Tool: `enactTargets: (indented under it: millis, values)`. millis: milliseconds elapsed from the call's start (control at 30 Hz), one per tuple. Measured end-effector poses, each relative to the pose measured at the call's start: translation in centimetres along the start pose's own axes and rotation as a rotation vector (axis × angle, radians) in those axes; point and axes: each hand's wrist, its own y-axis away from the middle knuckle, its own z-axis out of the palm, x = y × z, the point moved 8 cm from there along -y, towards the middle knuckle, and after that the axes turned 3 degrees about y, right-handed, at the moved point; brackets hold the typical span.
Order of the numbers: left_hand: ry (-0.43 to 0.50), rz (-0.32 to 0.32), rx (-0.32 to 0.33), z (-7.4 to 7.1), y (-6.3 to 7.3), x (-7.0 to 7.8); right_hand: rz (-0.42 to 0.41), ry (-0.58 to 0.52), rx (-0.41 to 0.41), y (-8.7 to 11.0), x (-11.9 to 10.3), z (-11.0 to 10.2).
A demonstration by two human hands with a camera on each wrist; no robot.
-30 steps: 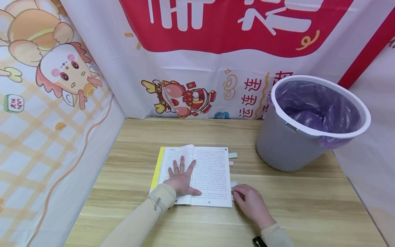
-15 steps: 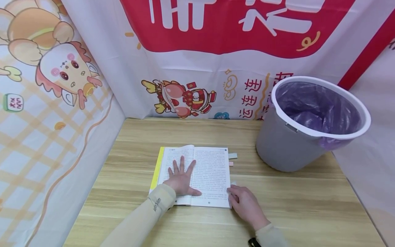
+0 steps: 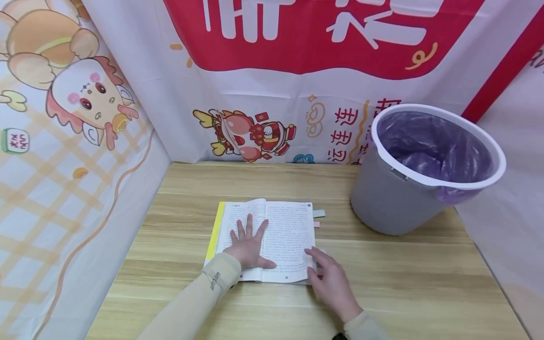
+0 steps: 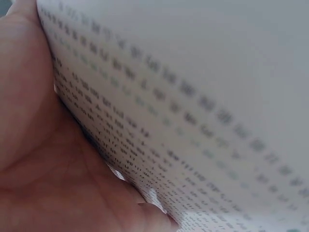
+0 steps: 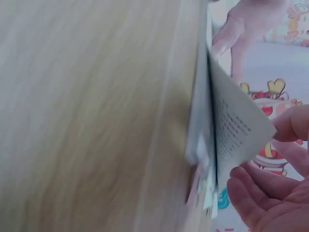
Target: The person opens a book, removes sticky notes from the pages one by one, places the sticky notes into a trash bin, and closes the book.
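An open book (image 3: 287, 236) with a yellow cover edge lies on the wooden table, its pages full of small print. My left hand (image 3: 250, 246) presses on the left page and gutter with spread fingers; in the left wrist view the palm (image 4: 58, 159) lies close along the printed paper. At the lower right edge my right hand (image 3: 331, 281) holds a page (image 5: 236, 123) by its corner. In the right wrist view that page stands raised from the stack, a digit at its corner and other fingers (image 5: 248, 198) beside its edge.
Sticky tabs (image 3: 319, 213) stick out from the book's right side. A grey bin (image 3: 393, 198) with a purple liner stands at the back right. A printed cloth (image 3: 263, 85) hangs behind the table (image 3: 204, 182), and another covers the left side.
My right hand has moved left from the lower tabs onto the book's right edge, and a page corner has lifted there. The left hand keeps its place.
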Motion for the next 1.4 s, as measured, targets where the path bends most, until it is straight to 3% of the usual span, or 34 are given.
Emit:
enactTargets:
  millis: [133, 233, 400, 533, 667, 800, 933, 1033, 1167, 1267, 1400]
  values:
    - [0.006, 0.010, 0.009, -0.1, 0.0, -0.1, -0.058, -0.109, -0.006, 0.3, -1.9, 0.9]
    - [0.020, 0.024, 0.011, -0.2, 0.1, -0.2, -0.085, -0.126, -0.034, 0.5, -3.1, 2.2]
    - [0.066, 0.062, 0.006, -0.3, -0.1, -0.7, -0.163, -0.077, -0.062, 0.2, -5.3, 4.1]
    - [0.150, 0.144, 0.029, -1.2, -0.3, -1.4, -0.208, 0.011, -0.117, -0.3, -6.8, 5.7]
    - [0.419, 0.240, 0.044, -3.0, 0.2, -2.8, -0.241, 0.123, -0.170, -0.7, -7.7, 7.5]
    - [0.779, 0.219, 0.044, -4.5, 0.8, -5.9, -0.266, 0.218, -0.227, -0.9, -8.3, 9.0]
    - [0.991, 0.202, 0.079, -6.0, 1.7, -8.7, -0.284, 0.289, -0.321, -1.1, -8.6, 10.3]
    - [0.939, 0.211, 0.187, -8.0, 2.8, -9.8, -0.289, 0.348, -0.406, -1.1, -8.5, 11.4]
    - [0.672, 0.200, 0.320, -10.5, 4.1, -8.9, -0.330, 0.463, -0.453, -0.8, -8.3, 12.5]
    - [0.523, 0.250, 0.294, -11.2, 4.3, -6.5, -0.367, 0.526, -0.432, -0.7, -8.4, 12.8]
    - [0.450, 0.303, 0.200, -10.1, 3.3, -4.3, -0.406, 0.546, -0.403, -0.6, -8.7, 13.1]
